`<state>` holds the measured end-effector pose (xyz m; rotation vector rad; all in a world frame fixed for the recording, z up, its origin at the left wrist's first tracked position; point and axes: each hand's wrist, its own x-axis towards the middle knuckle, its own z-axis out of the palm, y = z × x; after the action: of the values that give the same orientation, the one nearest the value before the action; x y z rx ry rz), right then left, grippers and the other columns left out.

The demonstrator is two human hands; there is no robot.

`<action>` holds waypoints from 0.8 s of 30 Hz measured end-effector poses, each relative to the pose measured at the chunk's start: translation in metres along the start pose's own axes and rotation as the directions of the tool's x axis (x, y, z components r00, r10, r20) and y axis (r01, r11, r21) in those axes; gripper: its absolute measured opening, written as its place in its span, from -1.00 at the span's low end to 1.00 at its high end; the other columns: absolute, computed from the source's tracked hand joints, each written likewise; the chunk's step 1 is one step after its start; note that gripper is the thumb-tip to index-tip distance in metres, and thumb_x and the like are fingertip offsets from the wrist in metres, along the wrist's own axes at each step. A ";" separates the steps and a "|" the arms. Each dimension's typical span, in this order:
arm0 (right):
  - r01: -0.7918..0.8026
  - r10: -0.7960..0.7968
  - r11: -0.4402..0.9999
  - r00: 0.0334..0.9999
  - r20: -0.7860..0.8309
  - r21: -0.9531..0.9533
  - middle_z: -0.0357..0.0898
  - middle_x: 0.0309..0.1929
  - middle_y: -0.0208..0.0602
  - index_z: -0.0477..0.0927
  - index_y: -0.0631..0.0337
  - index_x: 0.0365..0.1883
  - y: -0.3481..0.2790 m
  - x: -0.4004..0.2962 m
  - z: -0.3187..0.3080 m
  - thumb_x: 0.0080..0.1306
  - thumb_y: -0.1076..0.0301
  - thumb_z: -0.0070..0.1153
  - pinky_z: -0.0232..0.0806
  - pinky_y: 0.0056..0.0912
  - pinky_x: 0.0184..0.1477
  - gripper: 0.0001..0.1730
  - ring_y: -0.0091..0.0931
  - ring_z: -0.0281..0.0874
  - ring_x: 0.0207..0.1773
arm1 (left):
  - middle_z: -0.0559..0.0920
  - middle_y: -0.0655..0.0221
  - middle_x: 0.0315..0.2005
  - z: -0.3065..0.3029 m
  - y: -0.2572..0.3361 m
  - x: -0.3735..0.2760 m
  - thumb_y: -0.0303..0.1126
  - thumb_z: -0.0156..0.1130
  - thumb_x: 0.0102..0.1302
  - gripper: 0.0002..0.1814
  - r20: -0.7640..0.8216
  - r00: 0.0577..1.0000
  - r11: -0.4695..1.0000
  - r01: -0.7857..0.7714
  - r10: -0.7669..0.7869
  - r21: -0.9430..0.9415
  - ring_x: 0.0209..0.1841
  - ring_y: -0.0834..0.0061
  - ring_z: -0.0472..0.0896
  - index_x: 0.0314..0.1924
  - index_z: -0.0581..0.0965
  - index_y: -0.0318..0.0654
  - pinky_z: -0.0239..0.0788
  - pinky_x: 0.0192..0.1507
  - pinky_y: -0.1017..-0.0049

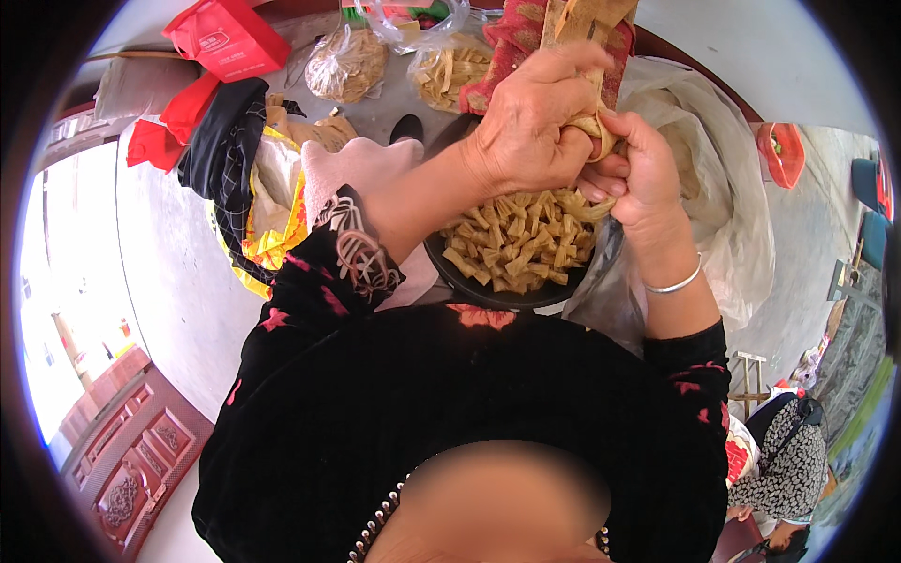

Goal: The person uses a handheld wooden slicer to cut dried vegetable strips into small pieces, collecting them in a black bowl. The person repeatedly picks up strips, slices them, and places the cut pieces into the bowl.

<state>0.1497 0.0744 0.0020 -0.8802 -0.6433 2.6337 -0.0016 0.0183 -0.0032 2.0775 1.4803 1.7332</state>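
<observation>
Both my hands meet above a dark round pan (450, 271) that holds many short, tan knotted strips (517, 243). My left hand (538, 119) has its fingers hooked through a loop of a pale tan flat strip (590, 137). With thumb and fingers, my right hand (644, 169) pinches the same strip at the loop's right side. One end of a strip hangs below the right hand over the pan. Just beyond the hands a wooden piece (556, 28) lies on a red and gold patterned cloth (510, 42). The strip's material I cannot tell for certain.
Clear bags of tan strips (346, 65) stand on the floor ahead. Red bags (229, 39) and a yellow-edged bag (278, 239) are at the left. A large clear plastic sheet (725, 232) lies at the right, near a red basket (781, 155). Another person (788, 450) is at the lower right.
</observation>
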 end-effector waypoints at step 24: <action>0.218 -0.207 0.976 0.942 0.262 -0.011 0.15 -0.71 -0.66 0.52 0.25 -0.17 -0.002 0.004 -0.017 0.27 0.36 0.09 0.01 -0.71 -0.67 -0.80 -0.76 -0.02 -0.73 | 0.44 0.39 -0.69 -0.015 0.000 0.007 -0.53 0.15 0.02 -0.93 0.254 0.846 0.882 0.464 -0.469 0.080 -0.60 0.61 0.43 -0.43 0.49 -0.32 0.27 -0.53 0.59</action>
<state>0.1578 0.0834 -0.0109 -0.4464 -0.8087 2.5647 -0.0140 0.0157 0.0073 1.6733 1.7256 1.2114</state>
